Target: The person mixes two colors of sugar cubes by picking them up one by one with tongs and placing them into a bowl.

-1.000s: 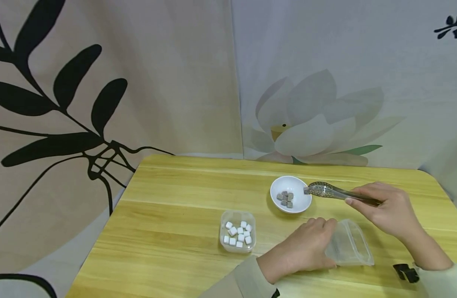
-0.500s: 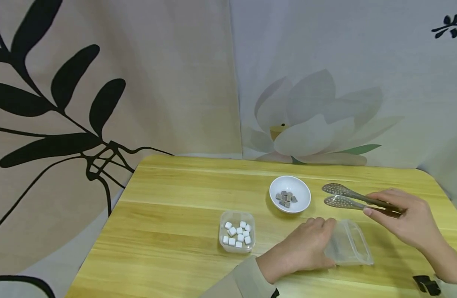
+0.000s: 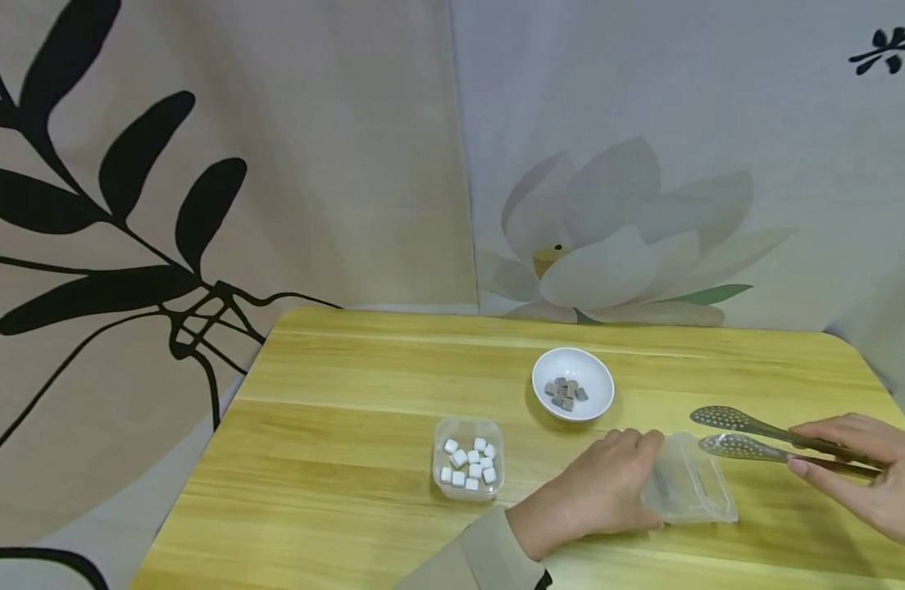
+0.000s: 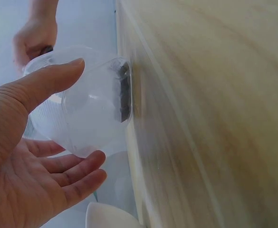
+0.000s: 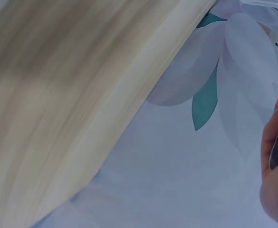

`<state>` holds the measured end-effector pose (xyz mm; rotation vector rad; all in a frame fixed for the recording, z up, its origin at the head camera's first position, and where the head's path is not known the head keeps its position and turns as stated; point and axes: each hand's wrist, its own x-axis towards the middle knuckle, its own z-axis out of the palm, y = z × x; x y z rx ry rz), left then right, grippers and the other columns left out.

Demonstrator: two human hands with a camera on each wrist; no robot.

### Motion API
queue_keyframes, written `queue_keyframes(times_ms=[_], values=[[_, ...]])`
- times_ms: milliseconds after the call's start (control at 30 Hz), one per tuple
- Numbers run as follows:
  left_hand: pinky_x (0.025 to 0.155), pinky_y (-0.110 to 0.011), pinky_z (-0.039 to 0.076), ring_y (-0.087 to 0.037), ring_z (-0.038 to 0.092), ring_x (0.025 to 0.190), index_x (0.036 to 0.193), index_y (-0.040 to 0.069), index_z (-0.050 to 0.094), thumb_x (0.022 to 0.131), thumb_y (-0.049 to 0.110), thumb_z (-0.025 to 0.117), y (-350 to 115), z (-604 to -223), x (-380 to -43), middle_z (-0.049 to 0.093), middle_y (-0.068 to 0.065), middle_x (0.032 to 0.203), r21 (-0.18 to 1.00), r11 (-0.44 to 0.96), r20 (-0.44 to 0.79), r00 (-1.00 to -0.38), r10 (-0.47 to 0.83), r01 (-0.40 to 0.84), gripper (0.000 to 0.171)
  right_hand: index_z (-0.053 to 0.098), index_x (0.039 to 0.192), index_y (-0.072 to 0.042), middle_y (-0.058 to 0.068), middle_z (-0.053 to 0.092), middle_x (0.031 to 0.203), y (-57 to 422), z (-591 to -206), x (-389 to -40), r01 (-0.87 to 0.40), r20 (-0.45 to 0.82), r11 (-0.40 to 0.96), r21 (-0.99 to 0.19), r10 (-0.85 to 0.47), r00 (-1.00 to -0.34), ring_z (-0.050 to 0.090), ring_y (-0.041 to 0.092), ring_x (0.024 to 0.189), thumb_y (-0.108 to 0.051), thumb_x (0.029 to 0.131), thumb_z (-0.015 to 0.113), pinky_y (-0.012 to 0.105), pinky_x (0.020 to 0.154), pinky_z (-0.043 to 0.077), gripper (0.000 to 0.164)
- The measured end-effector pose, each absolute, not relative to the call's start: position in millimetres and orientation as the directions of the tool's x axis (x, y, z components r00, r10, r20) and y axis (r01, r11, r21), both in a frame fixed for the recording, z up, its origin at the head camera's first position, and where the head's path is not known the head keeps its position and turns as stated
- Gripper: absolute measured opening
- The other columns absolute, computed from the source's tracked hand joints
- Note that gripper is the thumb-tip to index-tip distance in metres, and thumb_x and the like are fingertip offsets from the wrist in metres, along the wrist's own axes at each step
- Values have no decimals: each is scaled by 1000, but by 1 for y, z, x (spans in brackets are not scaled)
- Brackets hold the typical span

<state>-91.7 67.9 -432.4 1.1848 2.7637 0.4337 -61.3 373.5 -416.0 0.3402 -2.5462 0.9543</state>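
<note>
My left hand [image 3: 596, 492] holds a clear plastic container [image 3: 692, 483] tipped on the table, its mouth facing right. In the left wrist view, thumb and fingers spread round its sides, and several grey cubes [image 4: 123, 92] line its lower wall. My right hand [image 3: 873, 471] grips metal tongs [image 3: 740, 447] to the right of that container. The tongs' two perforated ends stand apart with nothing between them. Several more grey cubes [image 3: 568, 392] lie in a white bowl [image 3: 598, 370] beyond the left hand. Only part of the tongs shows in the right wrist view.
Left of the left hand, a second clear container [image 3: 441, 434] stands upright with several white cubes [image 3: 473, 469] inside. Wooden tabletop [image 3: 334, 426] stretches to the left. A printed curtain [image 3: 379, 164] hangs close behind the table's far edge.
The right hand has drawn the tongs from over the bowl to the right and nearer, and their ends have spread. A grey cube has joined those in the bowl. The left hand stays put.
</note>
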Motion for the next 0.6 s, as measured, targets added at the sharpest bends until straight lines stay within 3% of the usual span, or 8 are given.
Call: queue_keyframes(times_ms=[167, 233, 467, 600], values=[[80, -13, 41, -3, 48, 91, 131, 17, 51, 73, 51, 93, 67, -433, -92, 56, 10, 105, 301, 656, 20, -692, 721, 692, 79, 81, 96, -14, -34, 61, 97, 384, -418, -59, -423, 509, 768, -481, -148, -848, 53, -15, 85, 10, 50, 93, 8, 57, 42, 54], [79, -13, 40, -3, 47, 91, 131, 17, 51, 74, 50, 93, 66, -432, -92, 55, 10, 105, 303, 656, 19, -693, 721, 691, 78, 81, 93, -13, -34, 61, 96, 387, -420, -58, -439, 520, 776, -452, -170, -837, 54, -13, 82, 8, 45, 94, 11, 56, 39, 54], [78, -12, 40, -2, 47, 90, 130, 17, 52, 73, 50, 94, 67, -432, -92, 55, 10, 104, 311, 655, 11, -691, 723, 689, 78, 80, 91, -5, -36, 56, 94, 383, -423, -54, -396, 486, 851, -345, -199, -851, 50, -9, 72, -6, 48, 98, 12, 54, 35, 47], [76, -13, 38, -3, 46, 89, 130, 17, 52, 73, 50, 94, 68, -433, -92, 54, 10, 102, 309, 651, 7, -686, 727, 693, 78, 81, 88, -9, -25, 64, 85, 379, -422, -57, -444, 513, 853, -273, -262, -818, 49, -5, 67, -13, 46, 99, 14, 54, 35, 46]])
